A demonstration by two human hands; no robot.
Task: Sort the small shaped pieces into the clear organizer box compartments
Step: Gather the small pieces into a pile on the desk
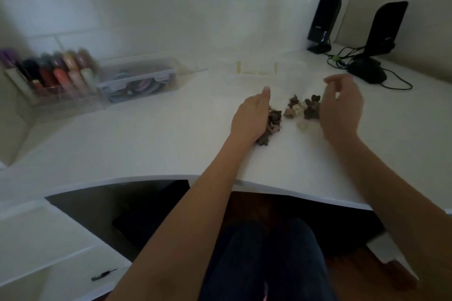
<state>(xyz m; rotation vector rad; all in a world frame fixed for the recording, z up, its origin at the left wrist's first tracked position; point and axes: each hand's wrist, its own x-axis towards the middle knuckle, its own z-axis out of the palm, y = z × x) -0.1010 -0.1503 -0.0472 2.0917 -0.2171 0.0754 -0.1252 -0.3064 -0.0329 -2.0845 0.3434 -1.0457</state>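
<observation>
Small brown, dark and cream shaped pieces lie on the white desk (146,144) in two clusters. My left hand (252,117) rests flat with its edge against the left cluster (272,124), fingers together, holding nothing that I can see. My right hand (341,105) hovers blurred beside the right cluster (304,107), fingers curled and apart. The clear organizer box (259,76) stands just behind the pieces, faint against the desk, with yellowish dividers.
A clear rack of coloured bottles (49,76) and a clear lidded box of tape rolls (139,80) stand at the back left. Two black speakers (322,24) with cables and a black mouse (367,71) are at the back right. The desk's curved front edge is near me.
</observation>
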